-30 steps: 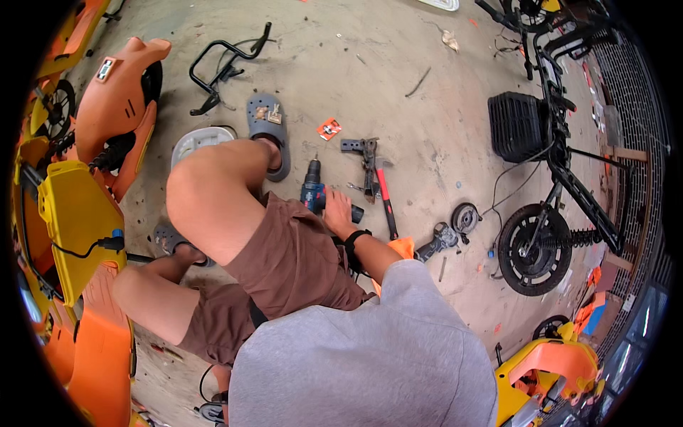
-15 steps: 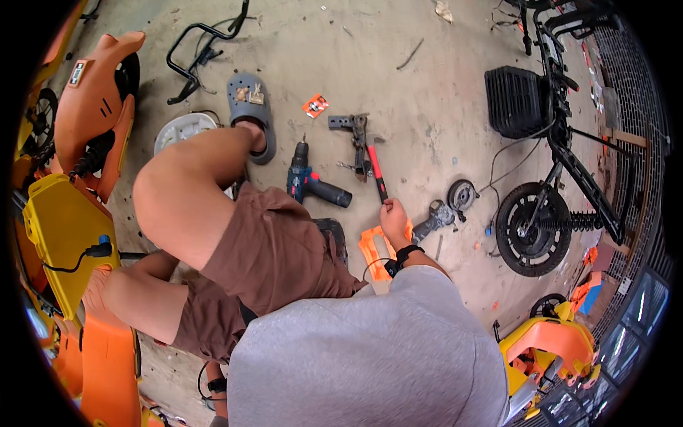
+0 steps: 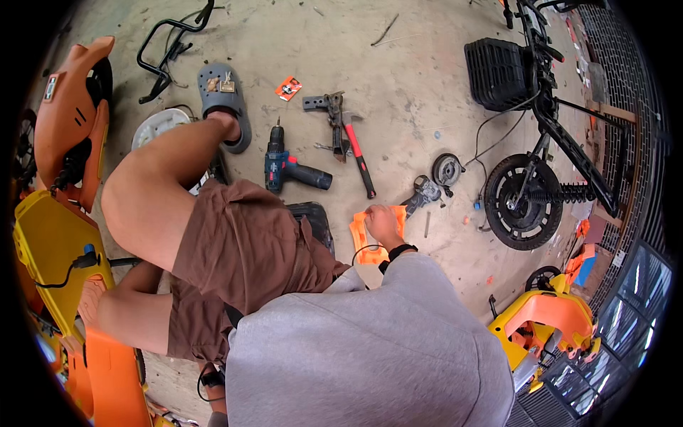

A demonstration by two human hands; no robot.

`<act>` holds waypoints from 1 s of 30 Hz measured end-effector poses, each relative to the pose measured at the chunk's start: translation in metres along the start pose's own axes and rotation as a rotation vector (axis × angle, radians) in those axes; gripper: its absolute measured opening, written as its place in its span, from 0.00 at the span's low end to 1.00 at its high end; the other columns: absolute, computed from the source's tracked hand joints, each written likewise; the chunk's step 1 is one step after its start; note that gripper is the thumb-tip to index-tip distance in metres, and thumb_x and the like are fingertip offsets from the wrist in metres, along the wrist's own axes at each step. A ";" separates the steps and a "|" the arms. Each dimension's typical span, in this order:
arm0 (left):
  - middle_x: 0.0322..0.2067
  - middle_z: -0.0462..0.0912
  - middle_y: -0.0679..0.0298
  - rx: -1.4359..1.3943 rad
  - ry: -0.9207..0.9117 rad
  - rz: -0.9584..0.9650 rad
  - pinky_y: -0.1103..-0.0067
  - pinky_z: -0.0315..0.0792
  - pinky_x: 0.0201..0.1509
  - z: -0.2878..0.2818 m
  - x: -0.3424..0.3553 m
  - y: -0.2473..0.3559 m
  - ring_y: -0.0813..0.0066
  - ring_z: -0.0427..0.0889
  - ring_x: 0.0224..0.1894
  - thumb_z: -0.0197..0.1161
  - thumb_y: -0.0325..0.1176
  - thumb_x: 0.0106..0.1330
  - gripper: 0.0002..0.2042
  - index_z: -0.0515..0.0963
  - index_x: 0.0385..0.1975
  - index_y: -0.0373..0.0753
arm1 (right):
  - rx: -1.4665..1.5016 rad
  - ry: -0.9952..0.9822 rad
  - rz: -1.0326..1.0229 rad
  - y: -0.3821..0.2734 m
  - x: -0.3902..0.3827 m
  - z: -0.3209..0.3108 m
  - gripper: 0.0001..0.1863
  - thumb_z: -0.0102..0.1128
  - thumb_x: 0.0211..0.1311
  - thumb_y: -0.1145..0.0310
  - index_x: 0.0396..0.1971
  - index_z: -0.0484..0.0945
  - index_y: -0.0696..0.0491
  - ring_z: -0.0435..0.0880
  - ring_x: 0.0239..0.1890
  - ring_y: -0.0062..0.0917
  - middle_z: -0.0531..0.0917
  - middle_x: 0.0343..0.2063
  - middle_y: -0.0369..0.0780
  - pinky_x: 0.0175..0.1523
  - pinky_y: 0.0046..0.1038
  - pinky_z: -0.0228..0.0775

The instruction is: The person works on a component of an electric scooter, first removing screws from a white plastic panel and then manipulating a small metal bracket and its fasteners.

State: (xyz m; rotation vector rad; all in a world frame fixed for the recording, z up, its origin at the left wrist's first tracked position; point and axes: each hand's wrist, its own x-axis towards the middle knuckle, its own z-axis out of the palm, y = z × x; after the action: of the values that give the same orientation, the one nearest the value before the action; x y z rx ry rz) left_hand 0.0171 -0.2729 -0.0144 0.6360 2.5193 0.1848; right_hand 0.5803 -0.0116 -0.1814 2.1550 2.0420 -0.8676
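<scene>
My right hand (image 3: 384, 224), with a black band at the wrist, grips the upper edge of an orange plastic part (image 3: 361, 242) that lies on the concrete floor beside my right thigh. My left hand is out of sight. Just beyond the hand lie a grey power tool (image 3: 425, 192) and a round metal part (image 3: 448, 169). A blue and black cordless drill (image 3: 284, 167), a red-handled hammer (image 3: 359, 160) and a black metal bracket (image 3: 327, 107) lie farther ahead. A black box (image 3: 309, 217) sits against my thigh.
A black bike frame with a small wheel (image 3: 523, 203) and a black ribbed case (image 3: 498, 71) stand at the right. Orange (image 3: 67, 114) and yellow (image 3: 50, 242) body panels line the left. A black metal rack (image 3: 167, 46) lies far left; a grey clog (image 3: 224, 107) is on my foot.
My right hand has left the spot by the cordless drill and moved right and nearer to me, onto the orange plastic part. The view has swung slightly to the right.
</scene>
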 end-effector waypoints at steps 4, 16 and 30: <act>0.36 0.83 0.52 -0.042 -0.025 0.002 0.72 0.74 0.43 0.007 0.000 0.002 0.64 0.81 0.39 0.55 0.31 0.65 0.13 0.76 0.40 0.26 | -0.051 -0.138 0.092 -0.012 0.012 -0.006 0.09 0.56 0.50 0.70 0.31 0.82 0.54 0.81 0.38 0.42 0.84 0.32 0.44 0.46 0.41 0.70; 0.32 0.83 0.61 -0.468 0.258 -0.240 0.78 0.73 0.40 -0.070 0.007 -0.048 0.78 0.79 0.36 0.55 0.35 0.70 0.13 0.77 0.39 0.28 | 0.253 -0.051 0.120 -0.012 0.063 -0.028 0.12 0.56 0.54 0.65 0.33 0.81 0.58 0.81 0.35 0.46 0.82 0.28 0.51 0.42 0.39 0.74; 0.32 0.81 0.59 -0.884 -0.002 0.307 0.80 0.73 0.44 -0.196 0.038 0.228 0.74 0.80 0.37 0.56 0.28 0.69 0.08 0.77 0.40 0.30 | 0.333 0.272 -0.178 -0.241 0.301 -0.149 0.19 0.55 0.57 0.58 0.37 0.80 0.59 0.80 0.38 0.43 0.82 0.33 0.49 0.46 0.37 0.71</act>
State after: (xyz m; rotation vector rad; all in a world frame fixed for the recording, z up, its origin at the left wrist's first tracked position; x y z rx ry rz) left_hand -0.0230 -0.0545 0.1923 0.6153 2.0113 1.3025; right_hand 0.4005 0.3525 -0.1023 2.4017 2.3993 -1.0528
